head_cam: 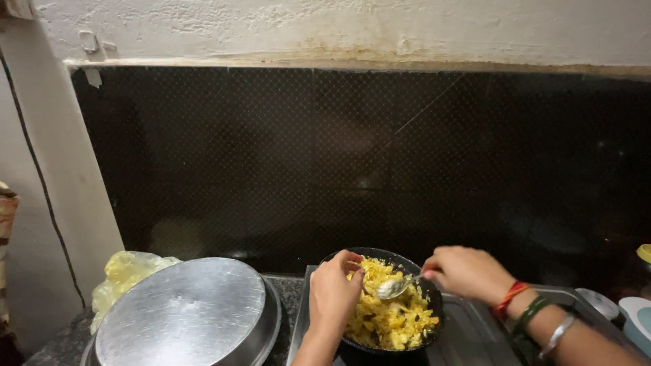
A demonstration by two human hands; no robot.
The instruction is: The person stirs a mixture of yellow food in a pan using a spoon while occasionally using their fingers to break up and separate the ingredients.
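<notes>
A small, round, dark pan (430,298) sits low in the middle of the scene on a metal stove top, heaped with yellow, crumbly food (390,315) that looks like rice or scrambled egg, though the view is too soft to be sure. A shiny metal spoon (393,287) lies tilted over the food, bowl to the left, handle rising to the right.

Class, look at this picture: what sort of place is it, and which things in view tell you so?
Most likely a home kitchen. A dark pan of yellow food sits on a stove top, the right hand holds a spoon over it, and a large steel lid rests on the counter before a dark tiled backsplash.
</notes>
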